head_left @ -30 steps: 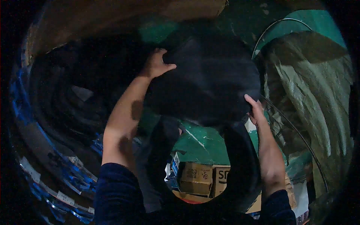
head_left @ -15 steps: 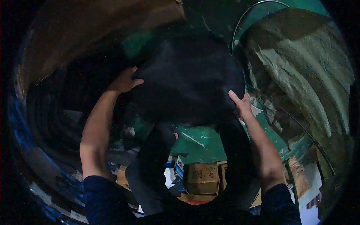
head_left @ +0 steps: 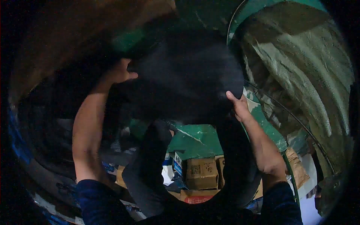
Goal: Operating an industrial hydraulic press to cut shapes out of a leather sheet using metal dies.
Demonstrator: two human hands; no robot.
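A broad black sheet of what looks like cloth is spread in front of me, beyond my knees. My right hand grips its near right edge, the thumb lying on top and the fingers out of sight beneath. On the opposite side, my left hand is at the left edge, thumb and forefinger curled at the material. The other left fingers are lost in shadow. Because the sheet is so dark, its folds and far border are hard to make out.
To the right lies a large olive-green woven sack, with a thin dark rod or cable beside it. Cardboard boxes sit between my legs on the green floor. Dark bulky material fills the left, below a brown sheet.
My left hand has shifted slightly left and up, and the black cloth's left side has moved with it. The right hand keeps its grip nearly in place. The view has tilted a little.
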